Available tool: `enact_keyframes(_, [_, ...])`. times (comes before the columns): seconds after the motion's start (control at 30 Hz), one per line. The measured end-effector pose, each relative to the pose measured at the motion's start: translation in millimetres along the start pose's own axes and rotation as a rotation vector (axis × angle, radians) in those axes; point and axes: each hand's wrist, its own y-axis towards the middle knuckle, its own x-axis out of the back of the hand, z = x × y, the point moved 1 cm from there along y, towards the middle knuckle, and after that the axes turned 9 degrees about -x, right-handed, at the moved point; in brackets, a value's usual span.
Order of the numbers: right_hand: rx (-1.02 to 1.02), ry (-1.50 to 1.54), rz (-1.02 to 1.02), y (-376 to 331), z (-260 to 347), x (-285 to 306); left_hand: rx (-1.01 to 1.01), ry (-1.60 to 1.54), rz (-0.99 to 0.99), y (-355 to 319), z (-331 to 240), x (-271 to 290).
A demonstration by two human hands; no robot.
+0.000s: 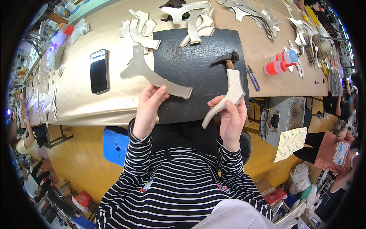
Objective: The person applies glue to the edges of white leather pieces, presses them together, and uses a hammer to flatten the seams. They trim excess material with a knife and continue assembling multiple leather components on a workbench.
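Observation:
My left hand (149, 108) pinches the lower edge of a pale grey, branched flat cut piece (141, 70), thumb on top, over the left side of a black board (171, 49). In my right hand (233, 120) is a curved off-white cut piece (233, 86), gripped near its narrow tail between thumb and fingers. The two pieces are apart. Beyond the right piece a hammer (229, 58) lies on the board, part of its wooden handle hidden by that piece. Small blue-handled thread snips (253, 79) lie beside the board's right edge.
Several similar pale pieces (143, 32) lie at the board's far edge, with more (251, 13) at the far right. A dark phone (99, 71) rests at left. Red squeeze bottles (275, 68) stand at right. A blue stool (114, 145) is below the table. Other people work at both sides.

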Motion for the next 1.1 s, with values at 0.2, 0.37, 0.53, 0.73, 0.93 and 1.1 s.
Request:
enact_keyframes(0.2, [0.072,0.043,0.105,3.1,-5.8,15.8,0.061,0.411,-0.021,0.6,11.7,4.5])
enact_keyframes(0.37, [0.071,0.028,-0.091,2.7,-7.8,28.4,-0.44,0.671,-0.019,-4.7,9.6,-7.4])
enact_keyframes(0.53, [0.034,-0.017,-0.115,6.1,-3.7,30.1,-0.815,0.987,0.128,8.5,18.3,-31.5])
enact_keyframes(0.73, [-0.095,-0.044,-0.099,8.1,-0.9,28.2,-0.922,1.304,0.374,38.8,22.5,-30.9])
enact_keyframes(0.93, [-0.086,-0.346,-0.032,23.4,1.3,19.3,-0.858,1.181,0.479,46.9,14.3,-14.3])
enact_keyframes(1.1, [-0.217,-0.395,0.072,43.7,-1.5,8.7,-0.817,1.113,0.368,47.1,19.6,-19.2])
